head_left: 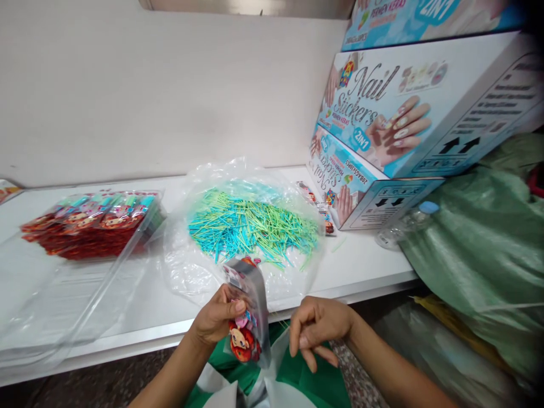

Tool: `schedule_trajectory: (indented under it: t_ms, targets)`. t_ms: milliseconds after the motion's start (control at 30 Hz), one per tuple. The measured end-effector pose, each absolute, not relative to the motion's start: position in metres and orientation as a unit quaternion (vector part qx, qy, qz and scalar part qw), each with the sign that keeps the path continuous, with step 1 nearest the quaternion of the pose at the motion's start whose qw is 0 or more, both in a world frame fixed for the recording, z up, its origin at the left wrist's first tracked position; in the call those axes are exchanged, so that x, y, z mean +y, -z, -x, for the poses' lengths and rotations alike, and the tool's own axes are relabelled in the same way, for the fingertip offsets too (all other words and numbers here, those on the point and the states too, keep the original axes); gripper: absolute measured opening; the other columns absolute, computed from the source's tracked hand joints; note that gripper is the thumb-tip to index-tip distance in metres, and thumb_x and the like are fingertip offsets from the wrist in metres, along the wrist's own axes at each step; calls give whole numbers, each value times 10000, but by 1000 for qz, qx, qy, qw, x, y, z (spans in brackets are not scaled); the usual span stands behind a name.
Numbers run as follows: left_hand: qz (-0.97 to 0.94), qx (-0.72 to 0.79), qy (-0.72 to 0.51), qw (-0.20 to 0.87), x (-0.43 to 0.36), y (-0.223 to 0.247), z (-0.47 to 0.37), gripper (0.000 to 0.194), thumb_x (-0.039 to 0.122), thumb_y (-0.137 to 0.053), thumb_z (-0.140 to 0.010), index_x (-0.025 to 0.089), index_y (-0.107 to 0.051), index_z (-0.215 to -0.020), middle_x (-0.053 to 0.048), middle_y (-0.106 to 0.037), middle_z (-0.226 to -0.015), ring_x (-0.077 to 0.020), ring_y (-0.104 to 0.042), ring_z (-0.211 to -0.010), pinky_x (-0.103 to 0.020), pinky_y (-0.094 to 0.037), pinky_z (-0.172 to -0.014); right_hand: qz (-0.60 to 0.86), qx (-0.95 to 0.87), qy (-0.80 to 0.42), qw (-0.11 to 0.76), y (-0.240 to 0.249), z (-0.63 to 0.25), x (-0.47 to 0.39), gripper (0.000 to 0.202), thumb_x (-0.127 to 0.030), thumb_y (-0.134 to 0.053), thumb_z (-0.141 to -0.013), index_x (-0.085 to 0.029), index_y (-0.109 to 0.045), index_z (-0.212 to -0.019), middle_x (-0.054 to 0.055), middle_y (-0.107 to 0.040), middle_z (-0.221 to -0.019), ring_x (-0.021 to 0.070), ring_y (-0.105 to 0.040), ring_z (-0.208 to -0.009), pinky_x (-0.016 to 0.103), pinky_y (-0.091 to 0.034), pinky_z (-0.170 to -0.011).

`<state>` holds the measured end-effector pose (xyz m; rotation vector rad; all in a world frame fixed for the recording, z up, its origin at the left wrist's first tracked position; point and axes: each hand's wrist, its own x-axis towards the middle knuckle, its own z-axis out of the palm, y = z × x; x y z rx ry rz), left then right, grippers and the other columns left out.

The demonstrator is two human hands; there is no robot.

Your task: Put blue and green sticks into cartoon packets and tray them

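Observation:
My left hand is closed round a thick stack of printed plastic pouches, held upright in front of the table edge. A red-haired cartoon figure shows on the front pouch. To the right of the stack is my right hand, its fingers loosely bent and apart, with nothing visible in them. Just beyond the hands, a heap of thin blue and green sticks lies on a clear plastic bag spread over the white table.
On the left, rows of red printed pouches sit in a clear plastic tray. Nail sticker boxes are stacked at the right. Beside them are a clear bottle with a blue cap and a large green sack. A white wall rises behind.

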<state>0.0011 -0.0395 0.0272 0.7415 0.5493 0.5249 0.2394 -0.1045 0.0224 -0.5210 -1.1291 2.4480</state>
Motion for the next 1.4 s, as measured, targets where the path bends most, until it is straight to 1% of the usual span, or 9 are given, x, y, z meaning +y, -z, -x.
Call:
schedule_trajectory:
  t_ms: [67,133,233,333,500,867,1067,1233,1400]
  targets:
    - [-362,265,-240,861,-41,-27,-3,266,303,-756,-560,70,-683,-666,-89,-618,-594,-157,-565,-522,-253,-433,-536,144,-412,-882,180,-29,-241,-103,580,-271,-715,-676,-119,-512,-1199,74,-698,-777,87,-585,-402,150,-432,-345]
    - [-364,271,-241,858,-43,-28,-4,266,308,-757,-562,70,-685,-656,-87,-616,-583,-151,-560,-513,-247,-430,-530,110,-404,-865,276,-34,-237,-102,867,-369,-770,-586,-196,-359,-1329,115,-675,-967,83,-587,-432,164,-439,-365]
    - [-373,272,-248,852,-44,-31,-7,247,296,-752,-581,73,-684,-660,-76,-614,-578,-128,-547,-499,-221,-414,-514,134,-367,-770,505,-39,-224,-102,918,-571,-704,-560,-209,-356,-1329,162,-552,-1194,78,-592,-562,177,-460,-451]
    - [-398,280,-237,841,-43,-35,-9,216,260,-739,-609,81,-685,-719,-72,-629,-622,-124,-550,-519,-213,-411,-527,233,-386,-663,598,-45,-210,-104,930,-595,-709,-523,-194,-401,-1303,158,-443,-1304,190,-554,-996,290,-469,-805]
    - [-431,304,-224,820,-39,-35,-10,217,235,-733,-617,100,-678,-777,-69,-641,-672,-149,-567,-583,-228,-421,-570,340,-463,-540,616,-49,-204,-100,963,-541,-722,-533,-254,-303,-1351,134,-319,-1395,274,-313,-1274,468,-213,-1052]
    - [-540,313,-162,764,-35,-44,-5,180,200,-703,-596,119,-662,-752,-35,-628,-673,-171,-547,-640,-228,-406,-588,336,-654,-469,490,-58,-206,-101,1162,-451,-791,-475,-284,-114,-1404,151,-292,-1407,295,-378,-1232,480,-303,-996]
    - [-538,356,-233,728,-39,-36,-7,153,112,-635,-576,191,-671,-702,-39,-640,-703,-209,-563,-715,-222,-399,-582,334,-778,-361,390,-70,-189,-92,982,-480,-750,-548,-203,-293,-1372,146,-503,-1236,279,-466,-1127,421,-348,-958]
    - [-519,371,-230,735,-39,-38,-15,98,91,-642,-589,141,-652,-672,-14,-611,-626,-141,-519,-585,-196,-349,-501,294,-647,-513,481,-66,-181,-101,571,-429,-577,-783,-224,-422,-1293,51,-670,-921,168,-622,-810,329,-470,-779]
    - [-371,393,-277,794,-29,-38,-15,151,208,-706,-629,124,-608,-708,-4,-607,-598,-107,-526,-499,-208,-395,-506,232,-657,-503,512,-47,-176,-117,216,-330,-602,-785,-260,-686,-971,27,-680,-679,151,-606,-612,294,-476,-644]
